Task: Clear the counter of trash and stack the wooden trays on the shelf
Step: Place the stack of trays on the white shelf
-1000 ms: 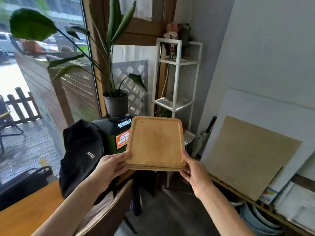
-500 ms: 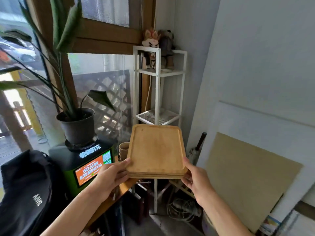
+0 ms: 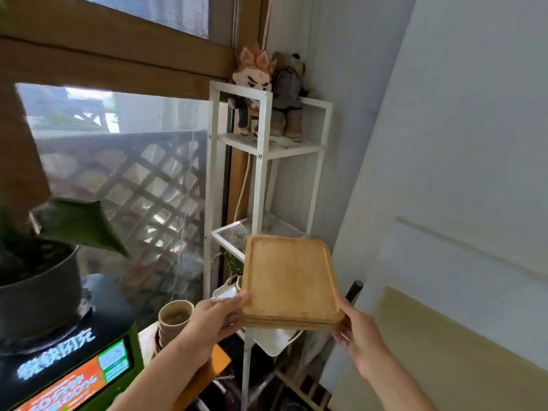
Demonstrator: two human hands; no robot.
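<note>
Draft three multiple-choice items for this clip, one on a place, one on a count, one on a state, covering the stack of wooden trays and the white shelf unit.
1. Where do the two plush dolls stand?
A. On the top tier of the tall white metal shelf unit
B. On the mesh middle tier
C. On the floor

2. How many hands hold the stack of light wooden rectangular trays?
A. None
B. One
C. Two

3. What is the state of the tray stack?
A. Resting on the top tier
B. Held in the air in front of the shelf unit
C. Lying on the floor

Answers:
1 A: both dolls stand on the top tier.
2 C: the left hand grips the near left corner, and the right hand grips the near right corner.
3 B: the stack rests only in the hands, on no tier.
</note>
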